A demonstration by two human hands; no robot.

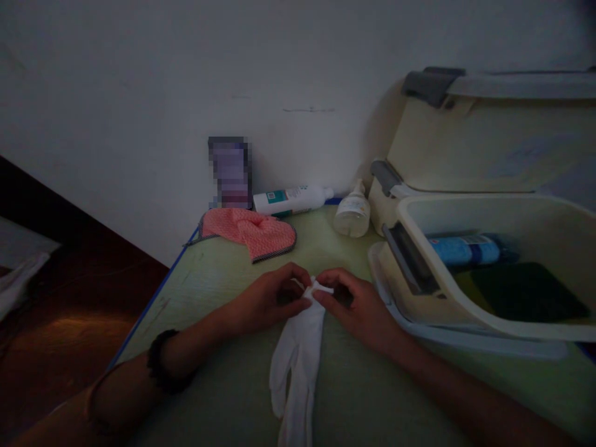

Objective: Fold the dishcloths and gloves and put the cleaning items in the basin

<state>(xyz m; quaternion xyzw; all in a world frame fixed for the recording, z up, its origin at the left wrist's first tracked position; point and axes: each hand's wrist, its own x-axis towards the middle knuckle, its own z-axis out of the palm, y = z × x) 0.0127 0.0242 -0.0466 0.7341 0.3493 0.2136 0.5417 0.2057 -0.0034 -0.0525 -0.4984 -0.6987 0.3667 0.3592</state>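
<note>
A white fabric glove (298, 354) lies lengthwise on the green table, its fingers pointing toward me and its cuff at the far end. My left hand (265, 298) pinches the cuff from the left between thumb and fingers. From the right, my right hand (358, 304) grips the same cuff edge, and a bit of white cloth sticks out between thumb and fingertips. Both hands almost meet over the cuff. Just beyond them rests a pink oven mitt (242, 230) with a dark trim.
A white bottle (291, 200) lies along the wall beside a clear pump bottle (352, 214). A pixelated upright object (230, 172) leans there too. At right stands a lidded bin (419, 267), lid raised, holding a blue-labelled roll (465, 249) and a dark green pad (528, 292).
</note>
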